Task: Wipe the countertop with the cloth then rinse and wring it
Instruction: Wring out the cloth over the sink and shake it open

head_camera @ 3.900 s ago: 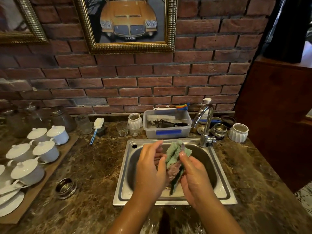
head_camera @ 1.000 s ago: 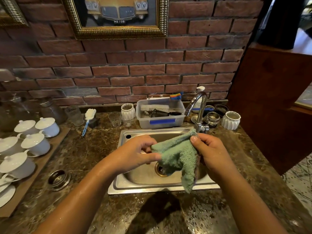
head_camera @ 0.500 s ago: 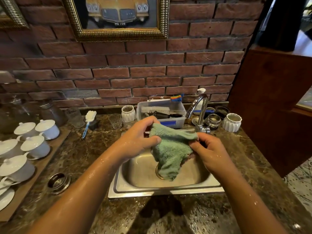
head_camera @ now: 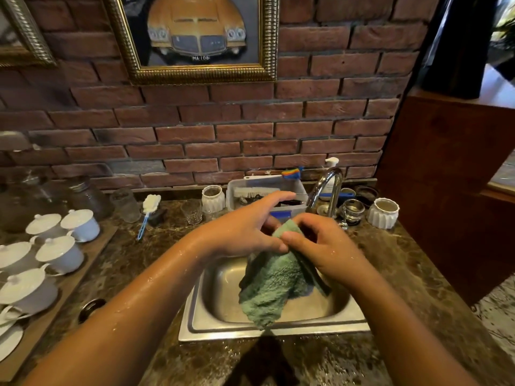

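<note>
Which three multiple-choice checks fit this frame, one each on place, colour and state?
1. Where is the cloth?
A on the tray; B over the sink; C on the tap.
2. What colour is it?
A green; B white; C red.
3. What holds it?
A nothing; B one hand; C both hands.

Answers:
1 B: it hangs above the steel basin, clear of the counter.
2 A: its fluffy face is green all over.
3 C: the left hand and right hand both pinch its top edge.
</note>
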Tool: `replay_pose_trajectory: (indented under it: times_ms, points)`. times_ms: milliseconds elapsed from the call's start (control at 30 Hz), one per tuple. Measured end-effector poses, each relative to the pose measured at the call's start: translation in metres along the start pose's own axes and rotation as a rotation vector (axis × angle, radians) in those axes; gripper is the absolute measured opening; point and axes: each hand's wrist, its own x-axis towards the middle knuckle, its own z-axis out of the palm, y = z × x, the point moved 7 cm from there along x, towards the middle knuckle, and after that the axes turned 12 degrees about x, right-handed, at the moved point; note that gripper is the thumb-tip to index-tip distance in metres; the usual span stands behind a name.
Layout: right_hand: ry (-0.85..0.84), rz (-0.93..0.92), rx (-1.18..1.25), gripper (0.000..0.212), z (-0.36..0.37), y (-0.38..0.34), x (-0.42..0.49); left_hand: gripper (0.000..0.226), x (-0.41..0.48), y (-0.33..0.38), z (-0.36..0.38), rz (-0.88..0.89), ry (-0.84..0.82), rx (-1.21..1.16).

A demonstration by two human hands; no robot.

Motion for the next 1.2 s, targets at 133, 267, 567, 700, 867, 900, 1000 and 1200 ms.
replay_pose_trajectory:
  times_ms: [133, 267, 567, 700, 867, 900, 1000, 1200]
  points:
    - [0.114, -0.093, 0.080, 0.014, -0.005, 0.003, -0.004, 0.042, -0.021, -0.024, -0.003, -0.103, 0.169, -0.172]
    - [0.141, -0.016, 0.420, 0.014, -0.010, 0.019, -0.004, 0.016, -0.056, -0.076, 0.007, -0.403, 0.610, -0.705]
    - [0.158, 0.076, 0.701, 0.017, -0.006, 0.037, -0.010, 0.044, -0.048, -0.067, 0.100, -0.507, 0.304, -1.184]
    - [0.127, 0.144, 0.812, 0.019, -0.003, 0.036, -0.015, 0.046, -0.047, -0.067, 0.101, -0.490, 0.225, -1.186]
    - [0.137, 0.187, 0.610, 0.020, -0.007, 0.038, -0.023, 0.049, -0.041, -0.071, 0.096, -0.491, 0.350, -1.150]
    - [0.163, 0.189, 0.589, 0.021, -0.009, 0.040, -0.024, 0.043, -0.039, -0.072, 0.095, -0.481, 0.379, -1.168]
    - [0.234, 0.187, 0.580, 0.026, -0.016, 0.045, -0.028, 0.033, -0.037, -0.070, 0.090, -0.442, 0.371, -1.278]
    - [0.233, 0.148, 0.433, 0.021, -0.018, 0.046, -0.027, 0.046, -0.038, -0.065, 0.096, -0.512, 0.211, -1.358]
